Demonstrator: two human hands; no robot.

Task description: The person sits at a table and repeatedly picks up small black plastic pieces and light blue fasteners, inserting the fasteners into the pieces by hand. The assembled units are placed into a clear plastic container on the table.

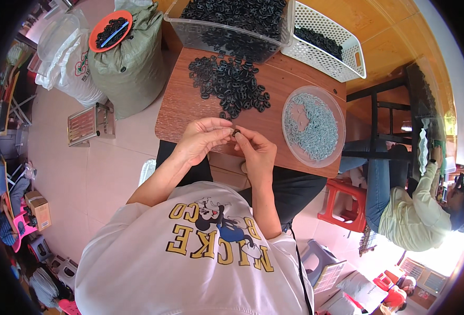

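1. Small dark piece point(235, 133): held between both hands, just over the surface's point(177, 113) near edge. Probably kept there so I get a straight look down at it.
2. Left hand point(200, 139): thumb and forefinger together, clamped on the piece from its side.
3. Right hand point(258, 148): fingers clamped on it from the other side. Opposed pinches likely steady something this small. Can't make out its shape or any second part.
4. Black oval slotted pieces point(234, 84): loose heap just beyond the hands, spread thin toward me, which I read as keeping single pieces easy to get at.
5. Clear bin point(198, 35): far side, full of similar black pieces; its bulk looks parked out of the working area.
6. Round clear tray point(316, 164): right side, holding small silver metal pieces point(324, 136). Its rim presumably keeps them off the black heap.
7. White perforated basket point(355, 58): far right, more black pieces, beside the bin.
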